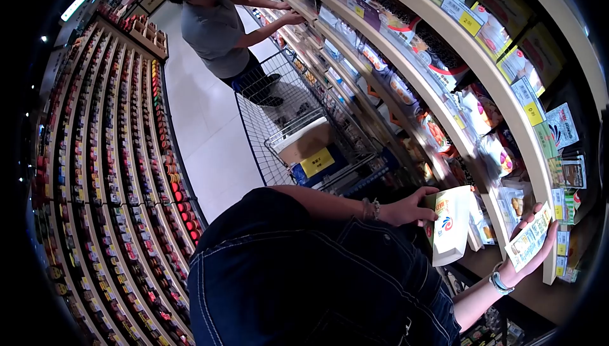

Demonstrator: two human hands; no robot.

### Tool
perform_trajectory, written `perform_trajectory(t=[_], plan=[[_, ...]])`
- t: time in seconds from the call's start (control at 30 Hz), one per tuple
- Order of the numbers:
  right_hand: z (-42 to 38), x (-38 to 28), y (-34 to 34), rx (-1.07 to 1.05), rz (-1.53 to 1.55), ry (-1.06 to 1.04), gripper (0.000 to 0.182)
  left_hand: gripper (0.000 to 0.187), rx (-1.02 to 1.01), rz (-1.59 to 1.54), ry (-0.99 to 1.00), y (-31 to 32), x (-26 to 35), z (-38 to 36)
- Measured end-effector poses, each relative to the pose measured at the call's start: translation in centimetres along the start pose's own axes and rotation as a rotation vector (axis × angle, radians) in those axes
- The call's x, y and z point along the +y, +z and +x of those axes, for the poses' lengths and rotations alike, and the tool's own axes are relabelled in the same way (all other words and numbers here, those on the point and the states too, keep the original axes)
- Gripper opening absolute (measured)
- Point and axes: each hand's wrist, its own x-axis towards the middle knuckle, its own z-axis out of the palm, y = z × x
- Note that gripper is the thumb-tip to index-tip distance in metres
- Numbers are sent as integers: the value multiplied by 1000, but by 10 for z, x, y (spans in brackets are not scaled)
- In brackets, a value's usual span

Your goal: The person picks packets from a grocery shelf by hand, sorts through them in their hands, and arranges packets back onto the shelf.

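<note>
The left hand (409, 207) grips a box-like carton (451, 225), glossy white with a swirl print and tapered edges, its fingers closed at one side. The right hand (531, 254), palm partly open, holds a flat, thin, rectangular printed packet (530, 238). The carton lies between the hands, beside the pale, smooth-edged shelf (521, 131) of plastic-wrapped goods.

Both forearms reach out, left hand (416, 208) gripping, right hand (534, 247) clasping with fingers raised.
</note>
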Motion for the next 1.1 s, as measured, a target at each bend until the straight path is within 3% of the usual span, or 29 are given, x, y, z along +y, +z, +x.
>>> perform_trajectory(t=[0.23,0.37,0.47,0.6,0.8,0.97,1.1], plan=[[-2,-1,-12,115,-85,-15,43,72,66,8,-6,6,6,-5],[-2,5,-11,317,-160,-125,34,75,50,38,5,2,2,-3],[-3,-3,-32,262,-228,-90,31,77,47,46,7,2,2,-6],[1,7,-30,505,-341,-174,29,77,53,35,18,0,-2,-5],[8,15,-35,641,-408,-178,31,74,95,76,46,-3,-1,-6],[6,4,-61,275,-233,34,28,74,103,18,72,-3,5,-11],[13,12,-52,408,-250,-16,30,72,154,-52,123,-2,6,-14]])
